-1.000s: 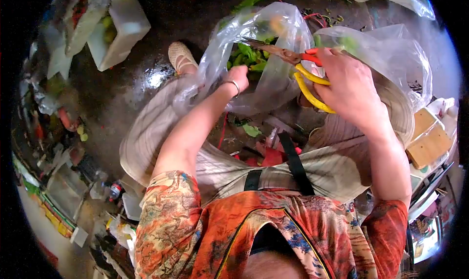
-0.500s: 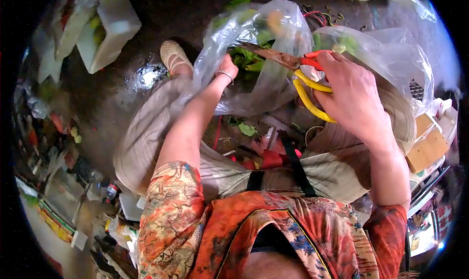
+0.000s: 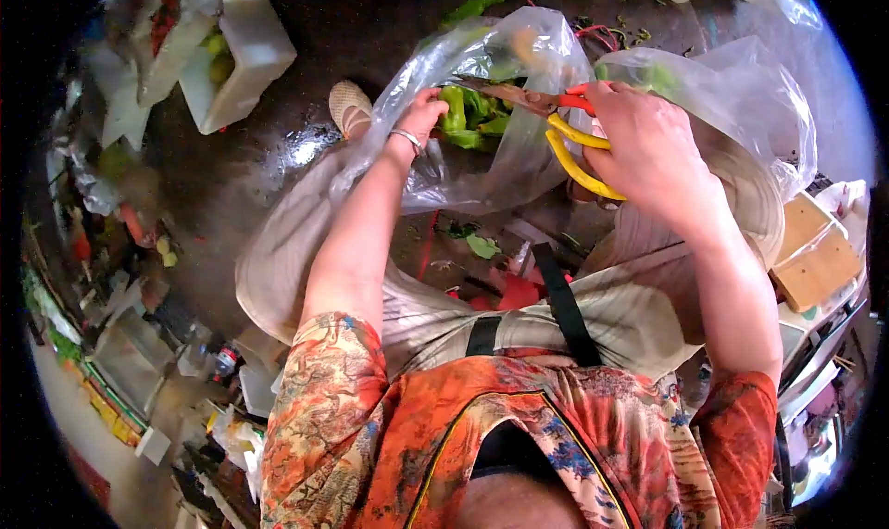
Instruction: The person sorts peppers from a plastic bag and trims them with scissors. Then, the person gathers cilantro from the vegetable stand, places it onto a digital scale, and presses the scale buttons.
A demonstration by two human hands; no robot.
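Observation:
Between the knees a clear plastic bag stands with its mouth wide. Green peppers show inside it. My left hand, with a bangle at the wrist, is at the left side of the bag's mouth, its fingers closed at the edge of a green pepper. My right hand is wrapped round scissors with red and yellow handles. Their rusty, dark blades point left over the bag's mouth, close above the peppers.
A second clear bag with something green inside lies at the right. White foam boxes stand upper left. Wooden blocks sit on a white box at the right. A bottle lies lower left among clutter.
My left hand has moved from inside the bag to the left and up, and a bright green pepper now shows at its fingers. My right hand with the scissors has shifted slightly left.

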